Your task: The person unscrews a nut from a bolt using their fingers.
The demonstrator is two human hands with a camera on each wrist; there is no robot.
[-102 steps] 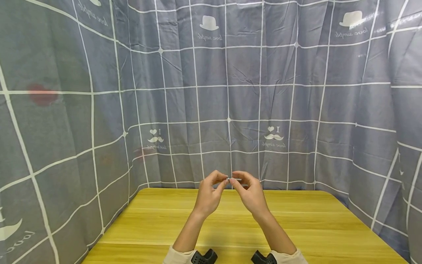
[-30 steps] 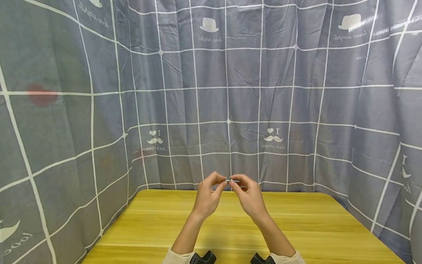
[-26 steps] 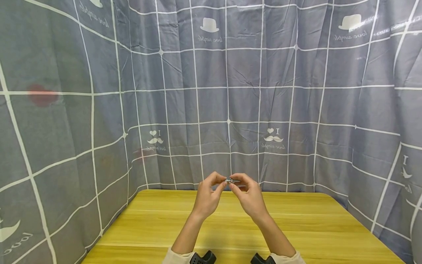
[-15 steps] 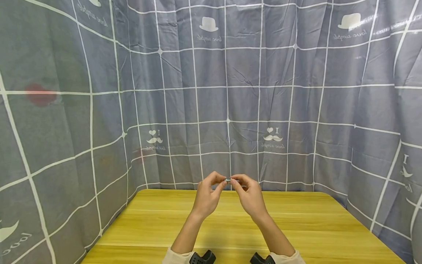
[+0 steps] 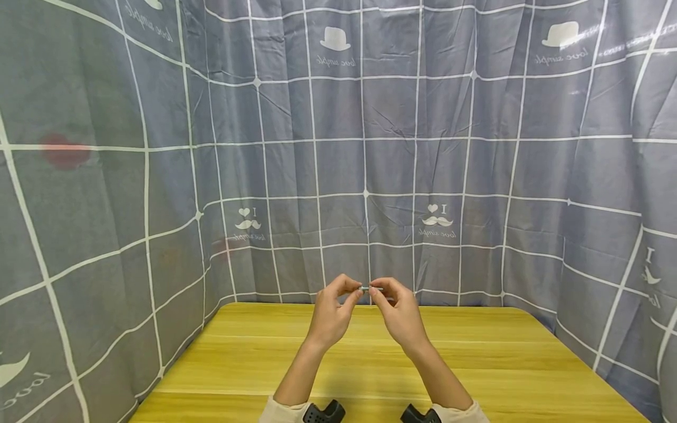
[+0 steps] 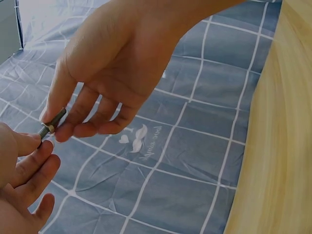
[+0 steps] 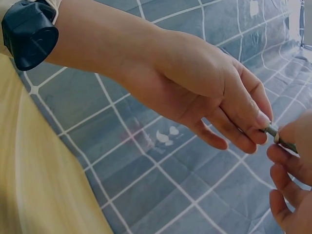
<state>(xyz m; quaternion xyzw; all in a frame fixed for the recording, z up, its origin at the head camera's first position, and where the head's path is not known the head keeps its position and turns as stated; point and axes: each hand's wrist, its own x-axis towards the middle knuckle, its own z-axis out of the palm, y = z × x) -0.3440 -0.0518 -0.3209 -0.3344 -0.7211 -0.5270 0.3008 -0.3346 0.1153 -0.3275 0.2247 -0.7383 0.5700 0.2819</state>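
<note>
A small metal bolt (image 5: pixel 365 288) with a threaded shank is held up roughly level between both hands, above the table's far edge. My left hand (image 5: pixel 331 314) pinches one end of it between thumb and fingertips. My right hand (image 5: pixel 404 314) pinches it further along, around a ring-like nut (image 6: pixel 50 127). The dark end of the bolt (image 6: pixel 60 116) sticks out beyond the right fingertips in the left wrist view. In the right wrist view the nut (image 7: pixel 277 138) shows next to the right thumb. The left fingertips cover the other end.
A yellow wood-grain table (image 5: pixel 254 352) lies under the forearms. Grey-blue curtains (image 5: pixel 391 164) with white grid lines hang behind and at both sides. Black wrist devices (image 5: pixel 324 412) sit at both cream cuffs.
Both hands stay nearly in place with the bolt. About a second ago the right fingertips were looser and showed more of the nut; now they are back against it.
</note>
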